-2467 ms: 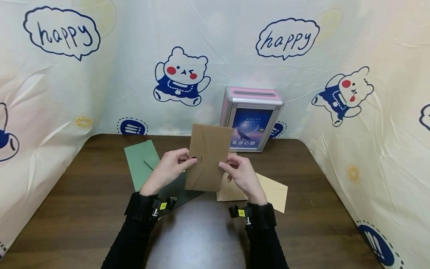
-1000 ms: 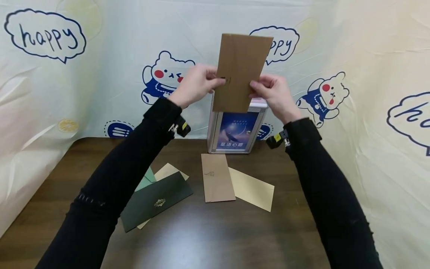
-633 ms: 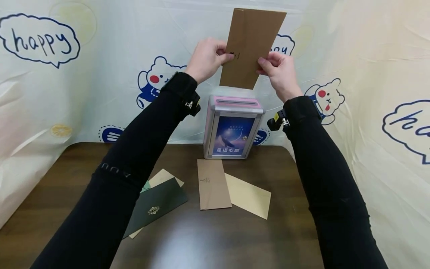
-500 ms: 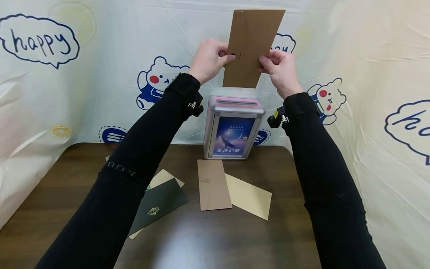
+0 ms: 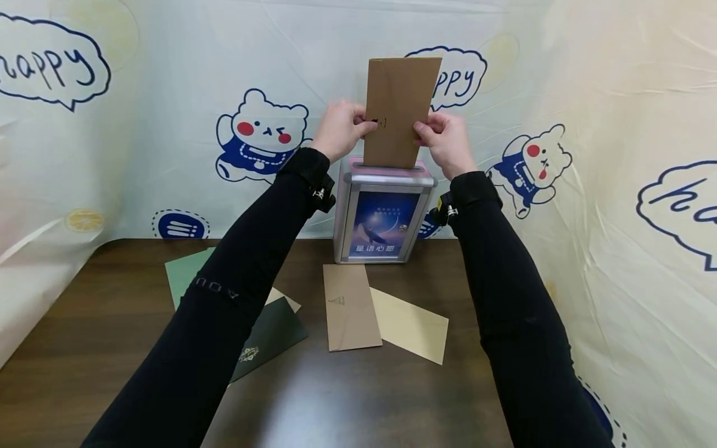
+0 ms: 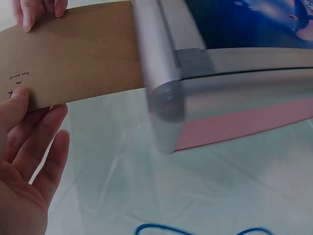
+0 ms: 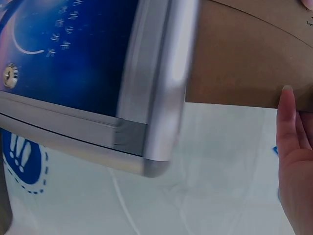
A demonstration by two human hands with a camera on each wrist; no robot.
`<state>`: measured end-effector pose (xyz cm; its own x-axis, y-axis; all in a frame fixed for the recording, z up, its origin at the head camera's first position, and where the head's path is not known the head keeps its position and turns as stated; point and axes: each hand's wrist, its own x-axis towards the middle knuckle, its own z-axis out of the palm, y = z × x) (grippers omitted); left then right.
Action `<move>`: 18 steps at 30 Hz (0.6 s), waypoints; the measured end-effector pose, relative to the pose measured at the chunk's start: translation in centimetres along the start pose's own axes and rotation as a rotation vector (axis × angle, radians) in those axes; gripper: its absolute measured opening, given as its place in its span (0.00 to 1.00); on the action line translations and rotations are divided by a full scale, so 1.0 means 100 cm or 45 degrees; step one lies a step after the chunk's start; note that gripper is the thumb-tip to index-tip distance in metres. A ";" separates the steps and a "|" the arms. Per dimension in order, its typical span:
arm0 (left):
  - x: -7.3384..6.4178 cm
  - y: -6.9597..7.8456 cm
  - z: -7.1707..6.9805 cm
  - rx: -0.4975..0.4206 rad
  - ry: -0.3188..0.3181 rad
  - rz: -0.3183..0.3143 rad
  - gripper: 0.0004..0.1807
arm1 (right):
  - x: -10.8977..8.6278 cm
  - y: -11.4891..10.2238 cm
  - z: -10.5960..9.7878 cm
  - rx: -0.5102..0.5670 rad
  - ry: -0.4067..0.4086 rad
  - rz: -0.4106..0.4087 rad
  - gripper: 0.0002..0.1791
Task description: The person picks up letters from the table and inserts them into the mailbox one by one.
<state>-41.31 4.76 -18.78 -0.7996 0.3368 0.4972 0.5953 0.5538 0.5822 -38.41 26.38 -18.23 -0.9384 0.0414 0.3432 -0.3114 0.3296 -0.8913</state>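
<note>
A brown kraft envelope (image 5: 399,102) stands upright over the slotted pink top of a silver-framed mailbox (image 5: 386,180). Its lower edge lies right at the slot in the head view; from the wrists, the box's metal rim (image 6: 164,73) hides that edge. My left hand (image 5: 340,132) pinches the envelope's left side, the thumb beside small printed text, with the other fingers behind. On the opposite side my right hand (image 5: 446,142) pinches it between thumb and fingers. The right wrist view shows the envelope's kraft face (image 7: 239,58) close beside the box front with its blue picture and round lock (image 7: 10,76).
Before the box lie a light brown envelope (image 5: 351,311) and a cream envelope (image 5: 414,323) partly under it. A dark green envelope (image 5: 274,339) and a lighter green one (image 5: 187,270) lie at left, partly hidden by my left sleeve. A printed curtain (image 5: 185,155) hangs behind the table.
Both hands have raised the brown envelope from above the table to high over the box, then lowered it to the slot. The envelopes on the table have stayed put.
</note>
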 end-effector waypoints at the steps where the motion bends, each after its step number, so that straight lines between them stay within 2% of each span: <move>1: 0.001 -0.001 0.002 0.005 -0.004 -0.003 0.13 | 0.001 0.002 0.000 -0.007 0.003 0.002 0.15; 4: 0.003 -0.004 0.005 0.011 -0.009 -0.009 0.14 | 0.004 0.005 0.000 -0.044 0.011 0.004 0.15; 7: 0.004 -0.007 0.006 0.022 0.001 -0.020 0.15 | 0.007 0.008 0.003 -0.181 0.025 -0.009 0.15; 9: 0.004 -0.010 0.009 0.043 0.002 -0.018 0.14 | 0.008 0.011 0.006 -0.298 0.026 0.019 0.16; 12: 0.001 -0.019 0.017 0.090 -0.048 -0.049 0.13 | 0.007 0.021 0.009 -0.434 0.002 0.092 0.17; 16: -0.005 -0.032 0.031 0.153 -0.080 -0.075 0.13 | 0.001 0.037 0.014 -0.464 -0.022 0.218 0.19; 18: -0.008 -0.037 0.037 0.159 -0.054 -0.090 0.12 | -0.001 0.044 0.015 -0.460 -0.018 0.270 0.20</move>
<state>-43.16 5.28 -23.70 -0.8435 0.3242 0.4283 0.5249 0.6668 0.5291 -39.87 26.38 -22.66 -0.9787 0.1321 0.1571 -0.0407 0.6252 -0.7794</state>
